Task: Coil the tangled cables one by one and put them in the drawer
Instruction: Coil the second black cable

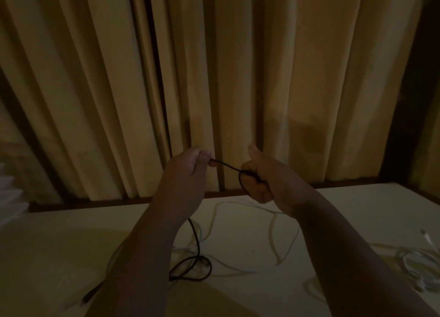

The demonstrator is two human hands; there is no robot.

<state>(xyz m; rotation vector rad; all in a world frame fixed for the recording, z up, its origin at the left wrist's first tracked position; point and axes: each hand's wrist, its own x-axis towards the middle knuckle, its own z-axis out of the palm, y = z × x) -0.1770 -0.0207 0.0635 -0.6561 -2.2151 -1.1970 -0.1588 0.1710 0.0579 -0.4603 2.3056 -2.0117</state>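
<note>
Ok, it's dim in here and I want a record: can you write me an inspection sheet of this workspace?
Surface: white table, dimly lit.
Job's things: black cable, white cables; drawer not seen.
Clutter: pale stack at left edge, unclear.
Hands: left hand pinches the black cable; right hand grips it.
Cables: black cable also loops on the table among the white cables.
Surroundings: beige curtain.

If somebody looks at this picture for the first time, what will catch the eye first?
First come the two hands raised at the centre: the left hand pinches the end of a black cable, and the right hand grips it further along, thumb up. Below them, on the pale table, a black loop lies among loose white cables. Beige curtains fill the whole upper part of the dim scene.
</note>
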